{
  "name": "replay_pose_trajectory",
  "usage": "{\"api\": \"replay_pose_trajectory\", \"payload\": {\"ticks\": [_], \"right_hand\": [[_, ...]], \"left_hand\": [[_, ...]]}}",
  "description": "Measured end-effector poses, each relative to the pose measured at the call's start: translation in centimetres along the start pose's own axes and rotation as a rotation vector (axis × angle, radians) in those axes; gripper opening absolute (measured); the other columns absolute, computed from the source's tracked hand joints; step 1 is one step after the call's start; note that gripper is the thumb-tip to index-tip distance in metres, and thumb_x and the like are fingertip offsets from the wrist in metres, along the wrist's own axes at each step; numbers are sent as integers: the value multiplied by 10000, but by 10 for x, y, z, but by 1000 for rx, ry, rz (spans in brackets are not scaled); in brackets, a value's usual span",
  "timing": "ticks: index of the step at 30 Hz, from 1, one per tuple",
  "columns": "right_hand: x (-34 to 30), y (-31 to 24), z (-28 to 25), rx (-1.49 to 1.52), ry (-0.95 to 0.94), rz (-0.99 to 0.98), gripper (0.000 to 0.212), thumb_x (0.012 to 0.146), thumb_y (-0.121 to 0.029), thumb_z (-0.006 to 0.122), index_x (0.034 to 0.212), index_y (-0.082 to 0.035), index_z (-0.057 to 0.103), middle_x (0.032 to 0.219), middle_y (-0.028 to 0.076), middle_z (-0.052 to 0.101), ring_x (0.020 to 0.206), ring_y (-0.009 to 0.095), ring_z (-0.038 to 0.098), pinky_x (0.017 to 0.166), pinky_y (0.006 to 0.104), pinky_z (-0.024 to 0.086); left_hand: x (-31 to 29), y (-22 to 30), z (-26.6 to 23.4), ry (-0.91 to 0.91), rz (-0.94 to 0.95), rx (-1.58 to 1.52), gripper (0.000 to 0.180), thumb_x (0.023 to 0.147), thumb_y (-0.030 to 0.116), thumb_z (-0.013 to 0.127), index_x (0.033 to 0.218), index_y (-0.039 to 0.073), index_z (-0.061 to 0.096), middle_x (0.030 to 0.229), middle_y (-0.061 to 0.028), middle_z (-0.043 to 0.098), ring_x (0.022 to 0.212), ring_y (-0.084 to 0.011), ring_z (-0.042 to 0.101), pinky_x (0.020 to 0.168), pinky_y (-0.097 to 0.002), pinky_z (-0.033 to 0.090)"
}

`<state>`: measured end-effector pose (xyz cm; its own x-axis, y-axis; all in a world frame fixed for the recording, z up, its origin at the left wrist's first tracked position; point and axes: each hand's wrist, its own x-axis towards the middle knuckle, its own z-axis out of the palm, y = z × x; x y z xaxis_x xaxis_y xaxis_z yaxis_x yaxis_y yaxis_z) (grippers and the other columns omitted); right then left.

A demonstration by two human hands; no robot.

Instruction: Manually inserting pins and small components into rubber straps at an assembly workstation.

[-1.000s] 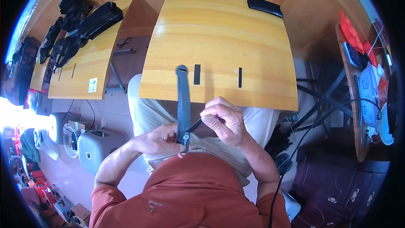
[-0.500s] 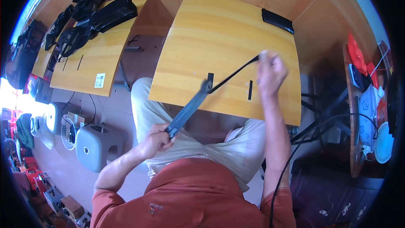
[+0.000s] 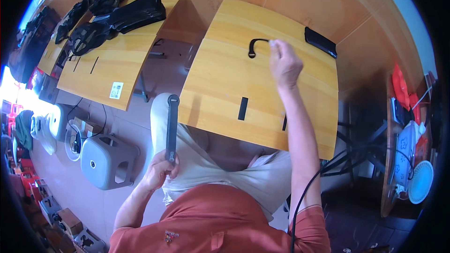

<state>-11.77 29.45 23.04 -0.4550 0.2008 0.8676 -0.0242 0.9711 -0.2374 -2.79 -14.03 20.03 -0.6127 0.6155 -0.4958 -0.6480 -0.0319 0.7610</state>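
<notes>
My left hand (image 3: pixel 160 172) is closed round the lower end of a long, flat, dark grey bar with a rounded top (image 3: pixel 172 124). The bar stands nearly upright over my left thigh, beside the near left corner of the wooden table (image 3: pixel 218 72). Above the tabletop, the fingers of my right hand (image 3: pixel 286 65) pinch the end of a black strap (image 3: pixel 253 44). The strap curls to the left and ends in a small ring. Bar and strap are apart. Near the front edge are a short black strip (image 3: pixel 243 108) and another dark strip (image 3: pixel 284 122), partly behind my right forearm.
A black case (image 3: pixel 320 42) lies at the table's far right corner. On the left table (image 3: pixel 136 49) are several black bags (image 3: pixel 138 14). A grey stool (image 3: pixel 105 161) stands on the floor at left. A black cable (image 3: pixel 304 197) runs past my right arm toward a cluttered side shelf (image 3: pixel 388 182).
The strap has come away from the bar's end and moved up and left with my right hand. My left hand has swung the bar left and more upright. The view has shifted slightly.
</notes>
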Motion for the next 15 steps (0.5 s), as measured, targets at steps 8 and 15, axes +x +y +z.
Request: {"api": "replay_pose_trajectory", "payload": {"ticks": [8,15], "right_hand": [[-34,-38,30,55,-104,-210,127,844,-121,762,851,-90,639,813,91,689,654,264,676,545,356,510],[27,-26,19,-117,92,-86,96,877,-140,702,835,-120,618,758,35,657,613,238,638,531,360,508]], "left_hand": [[11,-6,3,13,56,-163,207,848,77,471,1033,1,526,715,-75,516,613,-160,481,571,-285,390],[29,-7,16,-38,112,-117,287,1038,305,497,1067,19,512,735,-56,518,650,-148,486,615,-285,408]]}}
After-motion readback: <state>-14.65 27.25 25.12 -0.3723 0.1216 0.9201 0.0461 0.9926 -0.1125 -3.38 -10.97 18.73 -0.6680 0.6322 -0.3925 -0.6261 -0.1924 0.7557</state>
